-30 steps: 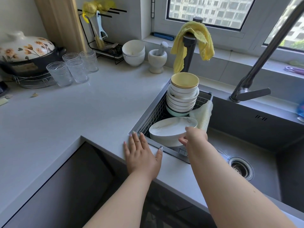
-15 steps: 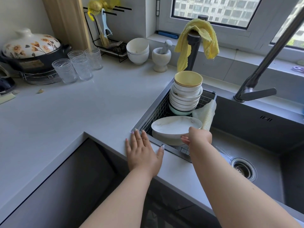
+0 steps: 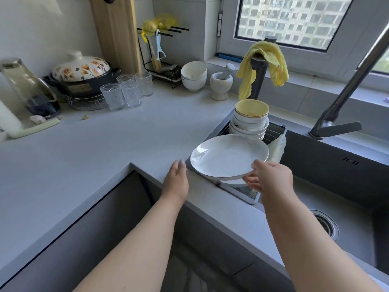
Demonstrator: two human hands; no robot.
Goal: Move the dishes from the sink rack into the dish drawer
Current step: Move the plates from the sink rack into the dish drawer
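Observation:
A white marbled plate [image 3: 228, 157] hangs lifted above the wire sink rack [image 3: 273, 133], tilted a little toward me. My right hand [image 3: 268, 179] pinches its near right rim, thumb on top and fingers beneath. Another white dish [image 3: 233, 182] stays under it in the rack. Behind stands a tall stack of bowls [image 3: 249, 121], the top one yellow inside. My left hand [image 3: 176, 180] rests on the grey counter [image 3: 101, 144] just left of the rack, fingers relaxed, holding nothing. The dish drawer is not visible; dark cabinet fronts [image 3: 88, 239] lie below the counter.
A mesh cloth [image 3: 277, 148] hangs on the rack's right side. The sink basin [image 3: 347, 203] with its drain and the faucet [image 3: 345, 98] lie to the right. At the back stand glasses [image 3: 126, 91], a flowered pot [image 3: 81, 74], white bowls [image 3: 193, 75], a mortar [image 3: 221, 85] and a yellow cloth [image 3: 263, 66].
My right hand has raised the white plate out of the rack and toward the left. My left hand has turned more onto its edge on the counter. The camera pulled back.

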